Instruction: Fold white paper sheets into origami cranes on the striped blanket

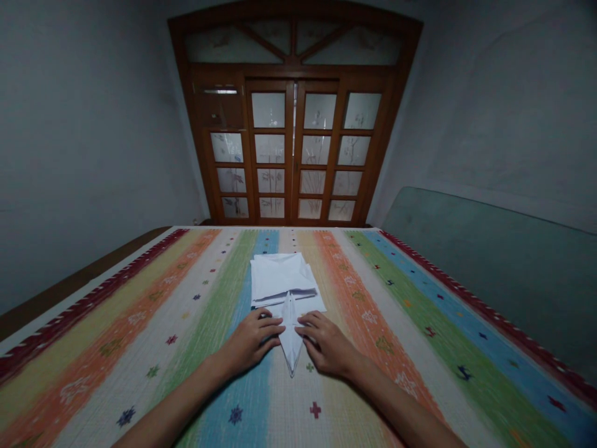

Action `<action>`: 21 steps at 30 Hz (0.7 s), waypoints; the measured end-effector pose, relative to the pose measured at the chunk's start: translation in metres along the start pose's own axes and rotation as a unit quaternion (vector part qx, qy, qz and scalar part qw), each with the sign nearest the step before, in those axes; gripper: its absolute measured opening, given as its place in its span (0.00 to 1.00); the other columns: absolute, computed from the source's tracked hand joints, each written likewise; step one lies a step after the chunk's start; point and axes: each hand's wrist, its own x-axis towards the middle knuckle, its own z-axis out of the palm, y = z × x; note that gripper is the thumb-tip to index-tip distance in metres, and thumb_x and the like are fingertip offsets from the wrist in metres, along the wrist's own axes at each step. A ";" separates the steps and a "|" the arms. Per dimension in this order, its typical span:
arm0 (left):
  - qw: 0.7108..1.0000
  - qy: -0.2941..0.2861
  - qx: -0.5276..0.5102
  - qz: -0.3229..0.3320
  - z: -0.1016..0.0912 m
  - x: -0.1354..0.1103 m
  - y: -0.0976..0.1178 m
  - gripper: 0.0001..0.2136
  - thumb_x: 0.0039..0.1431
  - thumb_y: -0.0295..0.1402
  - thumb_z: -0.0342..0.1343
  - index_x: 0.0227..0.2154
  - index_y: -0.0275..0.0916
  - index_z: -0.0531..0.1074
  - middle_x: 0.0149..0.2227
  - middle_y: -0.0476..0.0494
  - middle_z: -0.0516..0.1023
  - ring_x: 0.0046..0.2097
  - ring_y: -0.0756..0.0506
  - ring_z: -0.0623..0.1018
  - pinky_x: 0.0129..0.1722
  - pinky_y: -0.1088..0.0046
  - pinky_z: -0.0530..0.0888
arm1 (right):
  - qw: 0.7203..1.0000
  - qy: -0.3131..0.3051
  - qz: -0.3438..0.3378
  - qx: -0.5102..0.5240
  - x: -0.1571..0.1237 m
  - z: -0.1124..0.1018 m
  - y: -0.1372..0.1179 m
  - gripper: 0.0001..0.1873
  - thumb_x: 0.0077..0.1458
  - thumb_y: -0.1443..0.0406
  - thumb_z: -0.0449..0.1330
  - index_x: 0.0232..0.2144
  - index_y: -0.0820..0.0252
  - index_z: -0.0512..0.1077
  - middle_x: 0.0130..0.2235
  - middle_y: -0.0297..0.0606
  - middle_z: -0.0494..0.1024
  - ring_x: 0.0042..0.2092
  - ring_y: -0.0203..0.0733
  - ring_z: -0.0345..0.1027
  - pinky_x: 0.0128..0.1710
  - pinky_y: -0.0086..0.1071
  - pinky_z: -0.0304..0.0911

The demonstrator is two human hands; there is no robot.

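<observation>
A white sheet of paper folded into a narrow pointed diamond, the folded paper (291, 336), lies on the tablecloth with its lower tip towards me. On its left side my left hand (258, 336) pinches the edge, fingers and thumb drawn together. My right hand (325, 341) does the same at the right edge, its fingers bent. The upper point of the folded paper overlaps a loose stack of white paper sheets (280, 274), slightly fanned out. The undersides of both hands' fingertips are hidden.
A striped, patterned tablecloth (186, 348) covers the table. Behind its far edge stand wooden doors with glass panes (293, 149). A pale green panel or backrest (485, 261) runs along the right, and walls rise on both sides.
</observation>
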 end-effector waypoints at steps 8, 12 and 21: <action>0.999 0.021 0.000 0.024 0.002 0.000 0.004 0.09 0.64 0.34 0.59 0.46 0.43 0.78 0.46 0.42 0.82 0.50 0.40 0.73 0.49 0.59 0.74 | 0.999 0.007 0.024 0.035 -0.003 0.005 0.005 0.18 0.56 0.73 0.57 0.47 0.62 0.78 0.50 0.50 0.78 0.52 0.48 0.72 0.54 0.42 0.69; 0.999 0.035 0.008 0.030 0.006 -0.001 0.010 0.08 0.64 0.36 0.59 0.42 0.43 0.79 0.39 0.42 0.80 0.45 0.41 0.74 0.43 0.64 0.74 | 0.998 -0.001 0.021 0.058 -0.004 0.008 0.008 0.20 0.53 0.75 0.56 0.46 0.61 0.79 0.52 0.49 0.79 0.55 0.49 0.72 0.57 0.44 0.67; 0.996 0.053 0.022 0.068 0.005 0.000 0.016 0.09 0.68 0.34 0.53 0.41 0.41 0.78 0.33 0.42 0.74 0.37 0.45 0.72 0.35 0.72 0.69 | 0.993 -0.035 0.045 0.107 -0.001 0.001 0.011 0.21 0.57 0.74 0.52 0.47 0.57 0.79 0.51 0.44 0.80 0.58 0.48 0.69 0.60 0.48 0.63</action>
